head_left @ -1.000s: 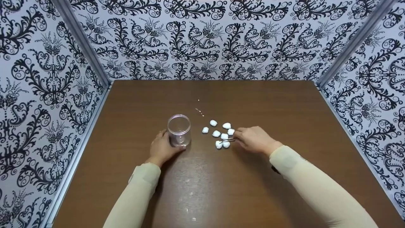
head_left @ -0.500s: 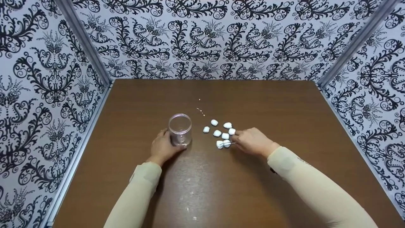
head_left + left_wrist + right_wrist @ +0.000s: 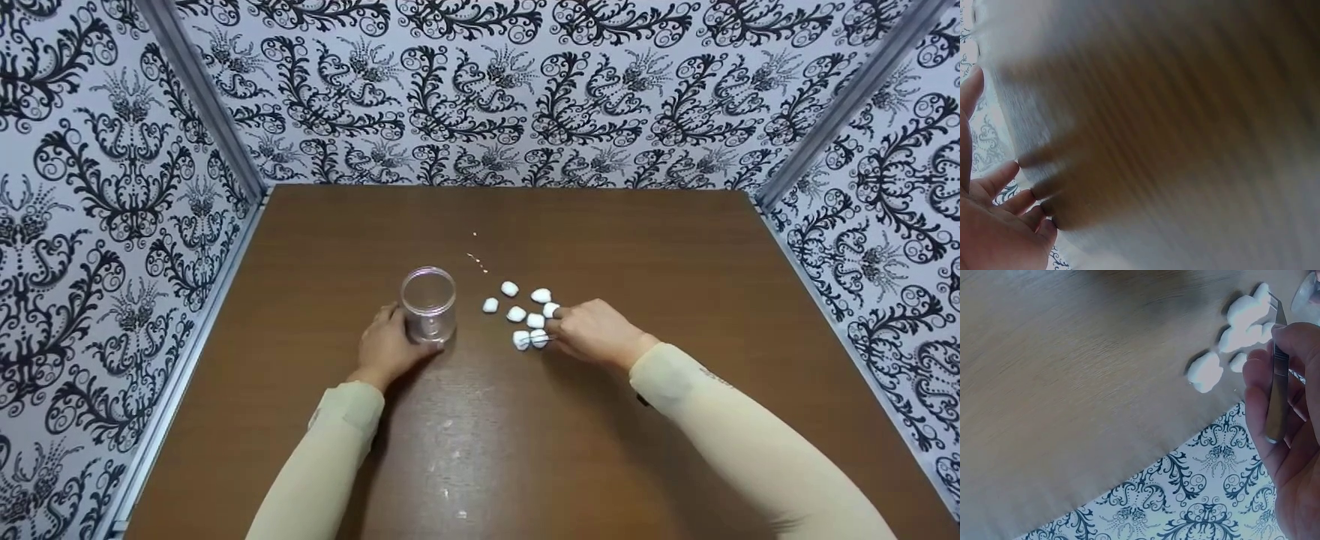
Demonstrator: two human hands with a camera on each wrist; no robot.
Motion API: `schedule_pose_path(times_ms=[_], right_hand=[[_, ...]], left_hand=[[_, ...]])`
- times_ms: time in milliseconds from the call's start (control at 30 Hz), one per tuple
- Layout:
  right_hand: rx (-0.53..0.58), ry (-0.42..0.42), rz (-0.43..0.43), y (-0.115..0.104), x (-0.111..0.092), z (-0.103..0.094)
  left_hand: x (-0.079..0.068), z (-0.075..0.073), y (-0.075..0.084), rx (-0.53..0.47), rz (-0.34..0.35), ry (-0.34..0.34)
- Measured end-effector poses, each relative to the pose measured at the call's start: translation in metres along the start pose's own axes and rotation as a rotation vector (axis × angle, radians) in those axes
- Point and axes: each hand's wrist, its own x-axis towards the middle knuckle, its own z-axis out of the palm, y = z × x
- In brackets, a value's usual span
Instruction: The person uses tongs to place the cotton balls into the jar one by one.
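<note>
My left hand curls round the lower side of a clear, open-topped jar, fingers behind it and thumb at its front. In the left wrist view its fingers are spread apart; the jar is hard to make out there. My right hand pinches metal tweezers between thumb and fingers. Their bent tips reach a white cotton ball at the near side of the group, beside another cotton ball. Whether the tips grip it cannot be told.
Several more cotton balls lie loosely grouped between the hands on the brown wooden table. Small pale specks dot the tabletop behind them. Patterned panels wall the back and both sides.
The right hand has moved slightly nearer and left, and the tweezers' tips have lowered over the two nearest cotton balls. My left hand stays at the jar.
</note>
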Motion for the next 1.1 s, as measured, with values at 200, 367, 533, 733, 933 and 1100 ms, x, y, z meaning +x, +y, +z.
schedule_pose_path(times_ms=[200, 367, 533, 733, 933, 1100], right_hand=[[-0.040, 0.004, -0.029, 0.0004, 0.0039, 0.0020], [-0.101, 0.048, -0.067, -0.0003, 0.0059, 0.0062], [-0.126, 0.061, -0.083, -0.0008, 0.0064, 0.0079], [-0.099, 0.024, -0.078, 0.0011, 0.0051, 0.0040], [-0.071, 0.032, -0.078, 0.0050, 0.0008, 0.0001], [-0.056, 0.034, -0.069, 0.0055, -0.0014, 0.0030]], left_hand=[[0.0009, -0.0014, 0.0004, -0.008, 0.000, -0.001], [0.0012, -0.0026, 0.0020, -0.007, 0.005, -0.005], [0.0013, -0.0031, 0.0036, -0.005, 0.003, -0.014], [0.0008, -0.0020, 0.0023, -0.002, -0.008, -0.041], [0.0013, -0.0004, 0.0006, -0.006, -0.001, -0.044], [0.0012, 0.0007, -0.0017, -0.004, -0.002, -0.033]])
